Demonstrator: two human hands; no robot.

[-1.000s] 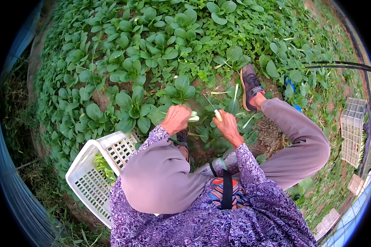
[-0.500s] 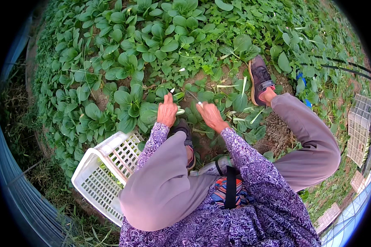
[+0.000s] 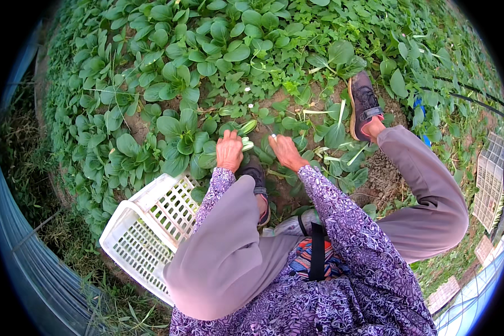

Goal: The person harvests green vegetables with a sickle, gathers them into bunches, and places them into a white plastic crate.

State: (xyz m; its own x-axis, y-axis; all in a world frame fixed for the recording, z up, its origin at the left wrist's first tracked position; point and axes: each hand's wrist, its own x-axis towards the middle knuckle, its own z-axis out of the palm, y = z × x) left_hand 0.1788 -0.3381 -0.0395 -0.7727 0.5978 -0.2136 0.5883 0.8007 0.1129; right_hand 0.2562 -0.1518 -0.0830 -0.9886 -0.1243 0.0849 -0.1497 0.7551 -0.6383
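My left hand point(image 3: 229, 151) is closed around cut pak choi point(image 3: 246, 144), whose pale stem ends stick out to the right of the fingers. Just beyond those fingers shows another pale green pak choi base point(image 3: 247, 127). To the right, my right hand point(image 3: 286, 152) grips a small knife point(image 3: 274, 136); only a white bit at the handle and a faint thin blade show, pointing up and left. The hands are a short gap apart above the soil. A leafy pak choi plant point(image 3: 182, 134) grows beside my left hand.
A white slatted crate point(image 3: 134, 235) stands left of my left knee, partly hidden by it. My dark shoes point(image 3: 365, 106) are planted among plants. Cut pak choi point(image 3: 336, 131) lies on the right. Another crate point(image 3: 489, 179) stands far right; blue sheeting point(image 3: 33, 269) runs along the left.
The view has shifted slightly. The pale pak choi base beyond my left fingers shows more clearly, and the knife blade shows less. Both hands keep their hold.
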